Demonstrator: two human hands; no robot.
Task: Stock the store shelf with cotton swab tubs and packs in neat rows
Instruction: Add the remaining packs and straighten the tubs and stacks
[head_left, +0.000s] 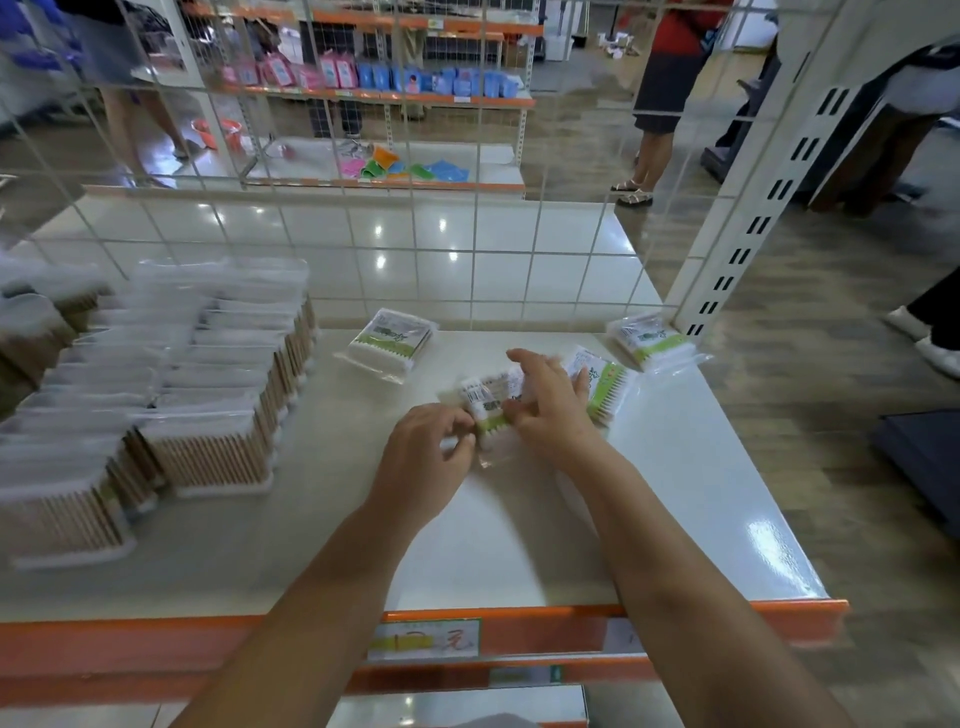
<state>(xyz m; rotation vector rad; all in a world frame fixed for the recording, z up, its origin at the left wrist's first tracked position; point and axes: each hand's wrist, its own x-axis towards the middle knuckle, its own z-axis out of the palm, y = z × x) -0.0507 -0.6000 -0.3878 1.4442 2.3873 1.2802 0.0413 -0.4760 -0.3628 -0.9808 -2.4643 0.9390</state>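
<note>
- Both arms reach forward over a white shelf (519, 545) with an orange front lip.
- The left hand (423, 457) has its fingers curled, pinching the near left edge of a clear pack (491, 410) of cotton swabs that lies on the shelf between the two hands.
- The right hand (550, 410) rests on the same pack's far right side, thumb tucked against it and fingers spread and reaching past it; the blur makes the exact grip hard to read.
- Holding it from both sides looks meant to square the pack up before setting it in a row.
- A second pack (605, 387) lies just beyond the right hand's fingers, partly under them.
- A third pack (387, 343) lies ahead of the left hand, well apart, tilted.
- A fourth pack (652, 340) sits far to the right of the right hand, by the shelf's back right corner and the slotted upright (753, 228).
- To the left of the left hand, tubs (218, 395) of swabs stand in tidy stacked rows, already stocked; they are blurred.
- A wire grid (415, 249) closes the back of the shelf beyond both hands, so nothing can slide further back.
- Bare shelf lies near the hands and toward the front lip, giving room to line up the loose packs; the right edge is open, with the floor below.
</note>
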